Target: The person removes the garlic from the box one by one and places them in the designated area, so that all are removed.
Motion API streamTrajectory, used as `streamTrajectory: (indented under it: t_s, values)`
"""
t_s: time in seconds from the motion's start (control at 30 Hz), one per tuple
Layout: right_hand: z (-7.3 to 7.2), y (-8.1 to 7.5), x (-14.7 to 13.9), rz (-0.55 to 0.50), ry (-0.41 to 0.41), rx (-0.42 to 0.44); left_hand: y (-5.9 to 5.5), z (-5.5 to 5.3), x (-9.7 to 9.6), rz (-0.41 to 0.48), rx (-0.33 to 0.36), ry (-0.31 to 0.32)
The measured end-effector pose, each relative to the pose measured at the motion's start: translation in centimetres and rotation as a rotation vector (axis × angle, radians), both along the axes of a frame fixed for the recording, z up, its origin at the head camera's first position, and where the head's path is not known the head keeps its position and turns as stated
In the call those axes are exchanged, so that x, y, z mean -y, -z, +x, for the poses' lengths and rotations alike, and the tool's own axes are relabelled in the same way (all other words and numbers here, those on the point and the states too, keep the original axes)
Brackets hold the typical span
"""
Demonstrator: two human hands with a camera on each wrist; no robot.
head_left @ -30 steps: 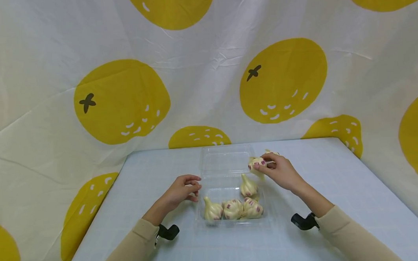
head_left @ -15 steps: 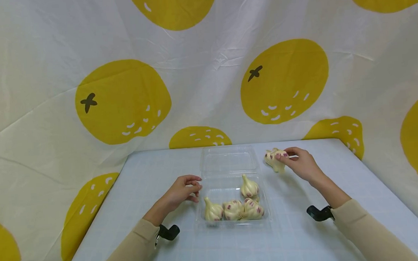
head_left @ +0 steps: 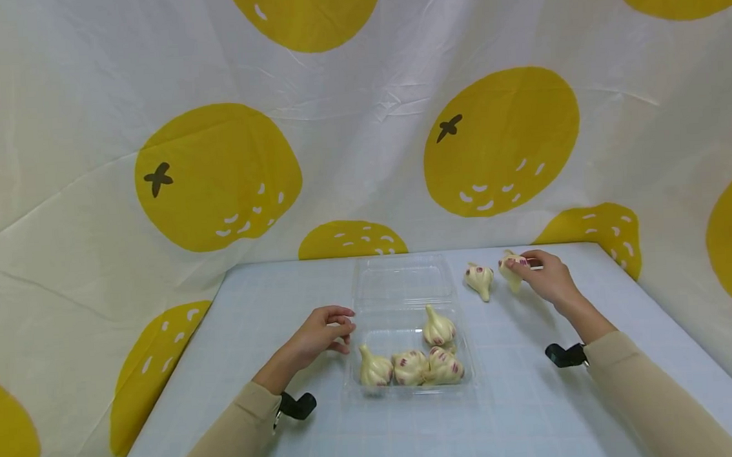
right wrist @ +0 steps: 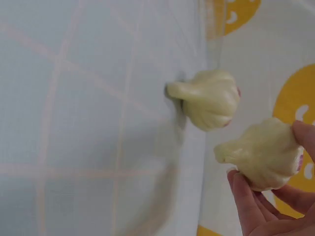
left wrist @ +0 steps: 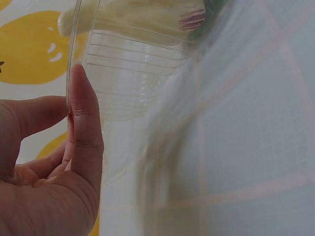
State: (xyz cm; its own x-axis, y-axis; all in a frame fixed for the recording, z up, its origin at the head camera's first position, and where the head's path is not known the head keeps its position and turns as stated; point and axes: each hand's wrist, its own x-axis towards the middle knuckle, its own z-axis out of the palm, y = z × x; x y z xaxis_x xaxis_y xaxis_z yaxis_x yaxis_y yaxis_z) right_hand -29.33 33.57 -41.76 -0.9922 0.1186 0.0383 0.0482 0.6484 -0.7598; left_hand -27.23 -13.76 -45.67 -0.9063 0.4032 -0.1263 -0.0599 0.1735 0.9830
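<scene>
**One garlic bulb (right wrist: 263,153) in the right hand (head_left: 549,279), four more inside the clear box (head_left: 392,340)**

From where I stand, the person's right hand is above the far right part of the table (head_left: 408,437). The thumb and the fingers are bent around the garlic bulb, and they are spread only as wide as the bulb requires. The right wrist view shows this bulb slightly above the table, its stem end turned down.

Just to the left of it, and apart from it, a second bulb (head_left: 479,280) rests on the table, near the box but outside.

The left hand (head_left: 318,333) is at the left side of the box. Seen from its wrist, the thumb is on one face of the thin clear rim and a finger is on the other, so the hand pinches it with almost no gap.

Inside the box, three bulbs make a row along the near side: a left bulb (head_left: 375,367) with its stem up, a middle bulb (head_left: 409,367) and a right bulb (head_left: 445,366). Behind the right one sits a rear bulb (head_left: 439,329), also with its stem up. The lid (head_left: 402,282) lies folded back on the far side.

Behind everything hangs a white curtain (head_left: 350,153) with big yellow fruits.
</scene>
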Motion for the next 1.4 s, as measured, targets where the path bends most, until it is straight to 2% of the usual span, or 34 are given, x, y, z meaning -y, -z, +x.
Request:
streamTrajectory:
  t_s: [0.23,0.53,0.97,1.13,1.4]
  values:
    - [-1.3,1.3,-0.9,0.032,0.062,0.031,-0.2,0.0,-0.2,-0.006,0.002,-0.004]
    - [-3.0,3.2,-1.3,0.084,0.095,0.067,-0.5,0.1,-0.3,-0.011,0.005,-0.004]
    - [-3.5,4.4,-0.4,0.079,0.15,-0.005,-0.1,-0.1,-0.2,-0.014,0.012,-0.008]
    - [-3.7,4.8,-0.2,0.042,0.191,-0.021,0.0,-0.1,-0.2,-0.014,0.014,-0.008]
    - [-4.0,5.2,0.1,0.033,0.172,-0.009,0.3,-0.2,-0.1,-0.021,0.009,-0.013]
